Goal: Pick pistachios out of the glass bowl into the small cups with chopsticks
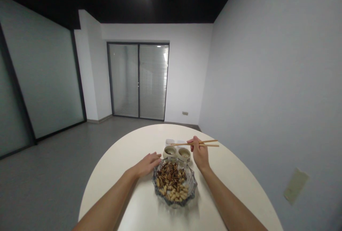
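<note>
A pair of wooden chopsticks (211, 145) lies across my right hand (197, 149), which is closed around them. Their thin ends point left, above two small pale cups. The left cup (165, 153) has something dark inside; the right cup (187, 159) bears a dark mark on its side. In front of the cups stands a clear glass bowl (190, 181) with a wavy rim. Dark brown striped seeds or nuts (171, 174) fill its far part, and peanuts (175, 192) its near part. My left hand (148, 164) rests at the bowl's left edge, fingers stretched out, holding nothing.
Two whitish flat pieces, one at the left (170, 141) and one at the right (181, 143), lie behind the cups. Everything stands on a round white table (112, 174). A white wall (267, 81) rises close to its right side.
</note>
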`<state>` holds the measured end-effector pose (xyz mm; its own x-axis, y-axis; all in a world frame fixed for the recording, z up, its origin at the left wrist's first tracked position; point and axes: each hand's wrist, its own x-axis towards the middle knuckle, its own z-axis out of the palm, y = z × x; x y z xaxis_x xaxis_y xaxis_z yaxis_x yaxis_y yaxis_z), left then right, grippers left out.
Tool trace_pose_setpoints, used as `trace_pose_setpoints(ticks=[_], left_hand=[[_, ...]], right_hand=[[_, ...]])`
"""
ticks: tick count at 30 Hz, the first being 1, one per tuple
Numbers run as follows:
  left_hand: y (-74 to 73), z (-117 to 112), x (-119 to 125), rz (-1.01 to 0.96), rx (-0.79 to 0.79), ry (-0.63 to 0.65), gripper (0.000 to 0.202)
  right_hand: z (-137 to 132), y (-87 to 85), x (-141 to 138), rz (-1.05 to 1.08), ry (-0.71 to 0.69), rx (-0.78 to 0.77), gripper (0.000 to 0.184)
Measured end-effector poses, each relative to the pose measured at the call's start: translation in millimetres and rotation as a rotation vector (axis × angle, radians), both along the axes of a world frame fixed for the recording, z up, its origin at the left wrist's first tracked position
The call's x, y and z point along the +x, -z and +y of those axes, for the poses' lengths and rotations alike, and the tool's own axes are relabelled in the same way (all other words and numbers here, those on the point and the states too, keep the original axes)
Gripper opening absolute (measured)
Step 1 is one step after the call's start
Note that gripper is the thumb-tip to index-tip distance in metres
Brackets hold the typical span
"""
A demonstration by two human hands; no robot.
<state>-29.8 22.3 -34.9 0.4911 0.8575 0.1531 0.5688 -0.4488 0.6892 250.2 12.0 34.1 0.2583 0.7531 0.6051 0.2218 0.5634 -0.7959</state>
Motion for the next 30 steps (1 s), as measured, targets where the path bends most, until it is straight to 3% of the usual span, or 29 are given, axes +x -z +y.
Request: trace_pose_setpoints(ticks=[5, 10, 30], left_hand=[[1.7, 1, 0, 0.007, 0.011, -0.009, 0.068], [1.5, 0, 0, 0.003, 0.009, -0.017, 0.069], [3.5, 2, 1, 0.016, 0.002, -0.012, 0.067]], right_hand=[[-39, 4.1, -5, -0.083, -0.259, -0.109, 0.081], [-62, 17.8, -10, -0.161, -0.412, -0.185, 0.083], [-56, 28.7, -20, -0.138, -0.344, -0.221, 0.075]])
